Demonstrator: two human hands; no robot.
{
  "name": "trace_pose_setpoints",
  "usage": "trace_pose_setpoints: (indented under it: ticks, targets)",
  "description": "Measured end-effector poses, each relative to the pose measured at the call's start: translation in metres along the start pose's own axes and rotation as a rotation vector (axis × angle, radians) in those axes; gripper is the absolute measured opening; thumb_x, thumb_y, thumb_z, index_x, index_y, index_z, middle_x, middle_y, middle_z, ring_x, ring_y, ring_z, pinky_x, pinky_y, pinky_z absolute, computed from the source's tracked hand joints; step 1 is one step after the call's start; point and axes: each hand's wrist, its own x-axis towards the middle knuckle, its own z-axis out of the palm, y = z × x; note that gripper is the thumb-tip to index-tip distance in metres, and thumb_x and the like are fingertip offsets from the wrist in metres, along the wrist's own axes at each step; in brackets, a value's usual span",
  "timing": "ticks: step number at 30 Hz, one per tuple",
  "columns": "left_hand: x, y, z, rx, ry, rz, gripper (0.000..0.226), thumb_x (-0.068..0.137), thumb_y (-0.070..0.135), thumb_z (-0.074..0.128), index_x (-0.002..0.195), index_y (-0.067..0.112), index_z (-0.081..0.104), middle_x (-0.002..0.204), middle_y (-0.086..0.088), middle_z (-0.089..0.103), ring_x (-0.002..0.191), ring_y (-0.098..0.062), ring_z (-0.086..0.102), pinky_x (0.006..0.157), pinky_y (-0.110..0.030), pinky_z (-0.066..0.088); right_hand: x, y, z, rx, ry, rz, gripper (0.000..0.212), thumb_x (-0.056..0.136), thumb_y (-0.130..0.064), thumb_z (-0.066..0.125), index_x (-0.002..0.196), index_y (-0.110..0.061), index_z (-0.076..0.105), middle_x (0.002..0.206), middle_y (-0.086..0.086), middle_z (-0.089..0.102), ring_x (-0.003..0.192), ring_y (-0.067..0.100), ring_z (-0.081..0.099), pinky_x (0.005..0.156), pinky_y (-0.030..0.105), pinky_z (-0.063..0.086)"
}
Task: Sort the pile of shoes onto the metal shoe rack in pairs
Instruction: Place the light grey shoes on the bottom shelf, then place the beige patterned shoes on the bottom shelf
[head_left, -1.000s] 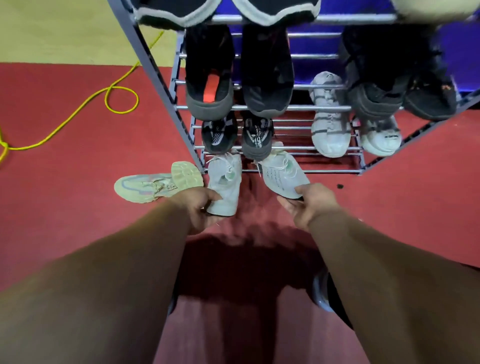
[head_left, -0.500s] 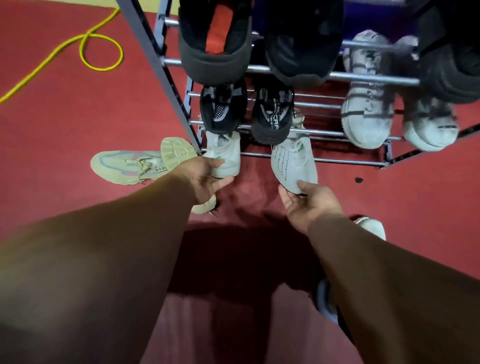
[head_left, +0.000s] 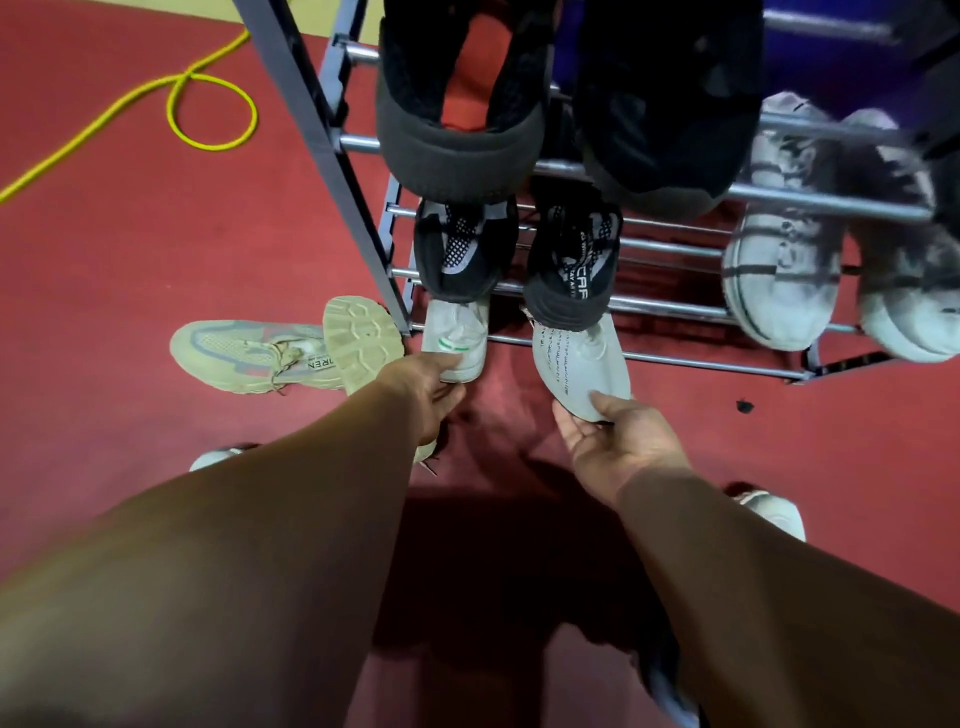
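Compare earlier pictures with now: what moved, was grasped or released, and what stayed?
Both hands have slid their shoes forward, deeper onto the bottom tier of the rack: the left hand grips the left white shoe, the right hand the right white shoe. Nothing released. The beige shoes on the floor and the racked pairs stayed put.

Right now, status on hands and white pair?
Left hand grips left white shoe; right hand grips right white shoe. Both cross rack bottom bar. Beige shoes loose beside.
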Motion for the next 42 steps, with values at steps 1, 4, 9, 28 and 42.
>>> trace_pose_setpoints:
  ticks: [1,4,9,28,42]
  targets:
    - [0.002,0.001,0.000,-0.007,0.002,0.003,0.032,0.090,0.008,0.073,0.120,0.003,0.067,0.117,-0.013,0.073,0.107,-0.021,0.071,0.072,-0.025,0.062,0.001,0.000,0.003,0.003,-0.010,-0.005,0.035,0.099,0.007,0.050,0.125,-0.011,0.065,0.103,0.014,0.079,0.097,0.028,0.076,0.094,0.044,0.059]
    - [0.005,0.005,0.002,-0.067,-0.055,0.013,0.030,0.094,0.007,0.067,0.123,0.002,0.065,0.119,-0.013,0.073,0.111,-0.020,0.070,0.092,-0.029,0.059,0.007,-0.003,0.016,0.007,-0.039,-0.004,0.032,0.100,0.006,0.050,0.121,-0.011,0.066,0.101,0.014,0.079,0.095,0.028,0.077,0.091,0.044,0.060]
    - [0.004,0.018,0.010,-0.129,-0.122,0.038,0.029,0.100,0.006,0.058,0.128,-0.001,0.062,0.130,-0.017,0.064,0.119,-0.024,0.063,0.100,-0.032,0.054,0.018,-0.002,0.033,0.008,-0.065,0.015,0.032,0.102,0.004,0.049,0.125,-0.010,0.065,0.106,0.014,0.079,0.099,0.027,0.077,0.092,0.043,0.060]
    - [0.010,0.029,-0.054,-0.179,0.167,0.097,0.018,0.091,0.016,0.055,0.073,0.014,0.056,0.070,-0.001,0.059,0.047,-0.013,0.057,0.052,-0.024,0.053,0.036,0.022,0.057,-0.140,-0.013,0.109,0.037,0.103,-0.028,0.058,0.128,-0.004,0.046,0.133,0.014,0.054,0.119,0.033,0.061,0.103,0.046,0.052]
    - [0.002,0.002,-0.085,0.184,0.083,-0.052,0.031,0.092,0.042,0.061,0.095,0.012,0.071,0.075,-0.003,0.073,0.069,-0.022,0.066,0.070,-0.035,0.058,0.017,0.121,0.065,-1.275,-0.309,-0.070,0.047,0.080,-0.022,0.083,0.120,-0.025,0.058,0.105,-0.002,0.070,0.096,0.016,0.067,0.091,0.029,0.053]
